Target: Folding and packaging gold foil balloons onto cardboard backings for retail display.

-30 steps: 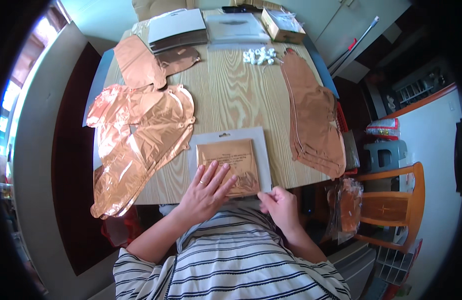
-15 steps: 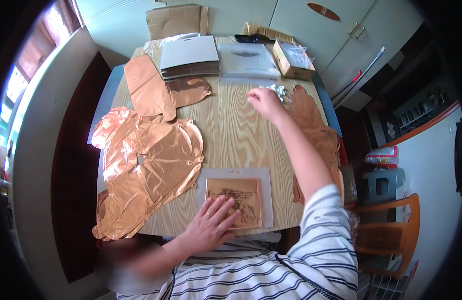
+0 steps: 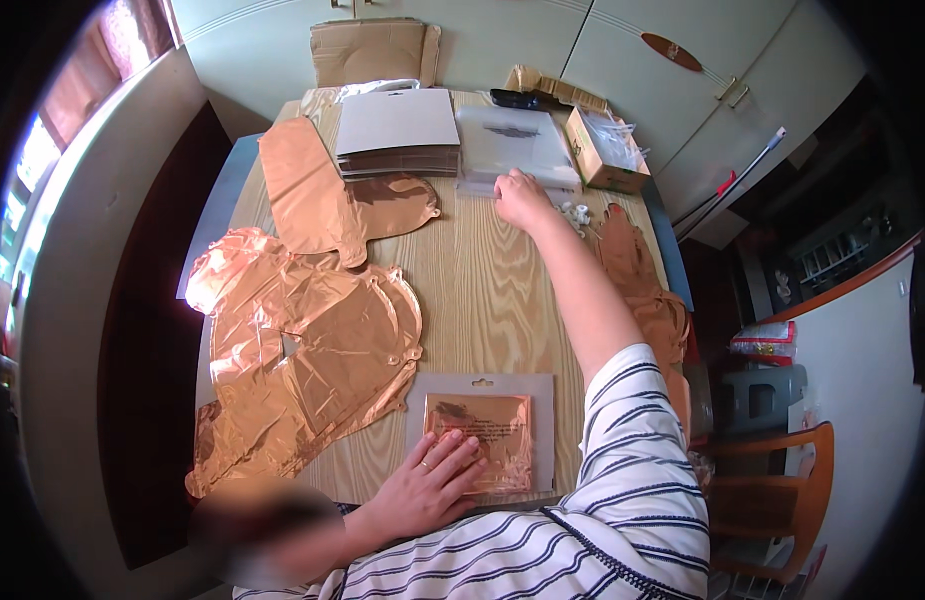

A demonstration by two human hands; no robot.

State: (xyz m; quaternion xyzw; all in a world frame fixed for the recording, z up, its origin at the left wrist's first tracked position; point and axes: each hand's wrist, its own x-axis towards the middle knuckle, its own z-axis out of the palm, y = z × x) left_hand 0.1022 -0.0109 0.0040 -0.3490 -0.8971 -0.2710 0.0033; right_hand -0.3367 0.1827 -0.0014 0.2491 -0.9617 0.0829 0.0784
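My left hand (image 3: 429,487) lies flat, fingers stretched, on a folded square of copper-coloured foil (image 3: 504,440). Beneath that foil is a grey card (image 3: 544,420) with a hanger hole, at the table's near edge. At the far side my right hand (image 3: 523,200) reaches a stack of clear plastic bags (image 3: 527,145). Its fingers are curled closed on the front edge of a bag; the fingertips are partly hidden. Small white pieces (image 3: 576,213) lie beside the right wrist.
Large copper foil balloons (image 3: 312,335) cover the table's left side, and more foil (image 3: 632,250) lies along the right. At the back stand a stack of grey cards (image 3: 397,125), an open carton (image 3: 610,165) and cardboard (image 3: 372,55). A wooden chair (image 3: 782,490) is at right.
My right hand has gone from above the bare tabletop to the bags' front edge. My left hand still rests on the foil square. The whole view has shifted slightly.
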